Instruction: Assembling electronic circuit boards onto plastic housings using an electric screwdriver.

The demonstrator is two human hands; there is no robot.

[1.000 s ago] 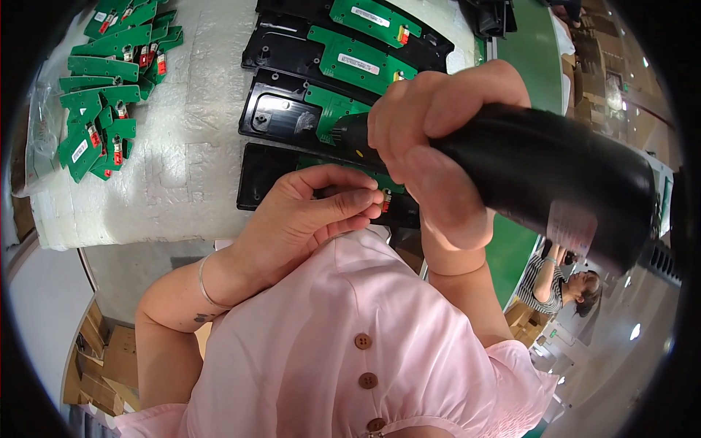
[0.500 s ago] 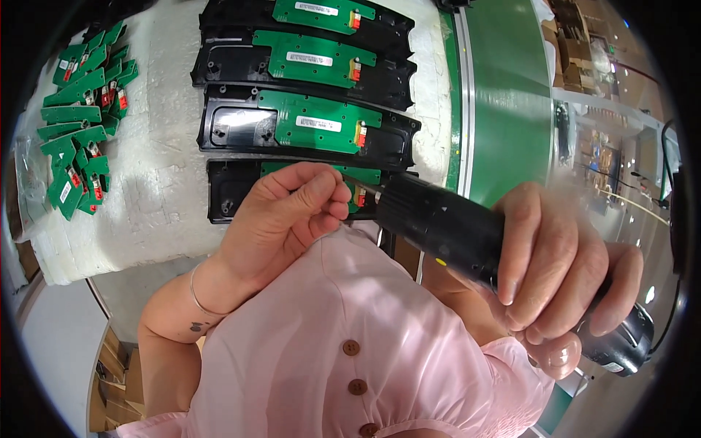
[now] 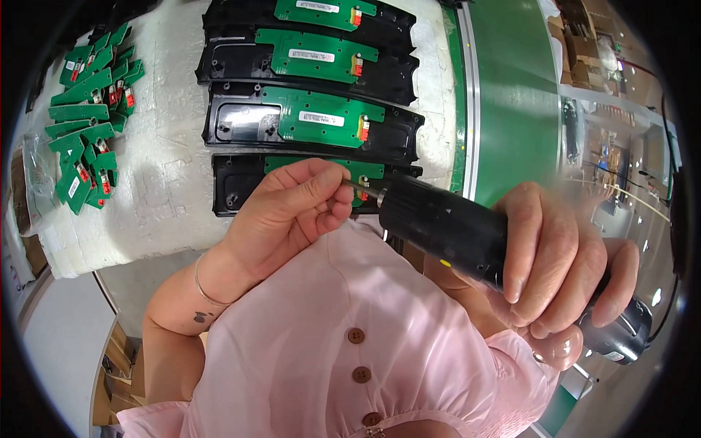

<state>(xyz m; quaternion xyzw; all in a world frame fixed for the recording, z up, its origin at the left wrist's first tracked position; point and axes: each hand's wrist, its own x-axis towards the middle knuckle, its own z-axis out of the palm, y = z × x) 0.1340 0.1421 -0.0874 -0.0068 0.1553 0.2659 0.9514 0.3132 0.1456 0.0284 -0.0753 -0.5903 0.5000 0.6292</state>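
My right hand (image 3: 562, 255) is wrapped round a black electric screwdriver (image 3: 442, 226), held slanted with its thin metal bit (image 3: 369, 189) toward the left. At the bit's end, my left hand (image 3: 296, 212) is closed in a pinch. Its fingertips meet the bit's tip and hide whatever small thing may be between them. Just beyond my hands lies the nearest black plastic housing (image 3: 237, 175), a green circuit board (image 3: 292, 162) inside it, partly covered by my left hand and the screwdriver. Another black housing (image 3: 237, 120) with its own green board (image 3: 321, 120) lies behind it.
More black housings with green boards (image 3: 312, 57) continue in a row toward the far side. A pile of loose green boards (image 3: 80, 153) with red-and-white connectors lies left on the white padded surface (image 3: 161, 139), beside a clear plastic bag (image 3: 40, 175). A green strip (image 3: 511, 95) runs at right.
Both hands keep nearly the same pose at the bit; a little more of the bit shows between the fingertips and the screwdriver. The view has shifted slightly.
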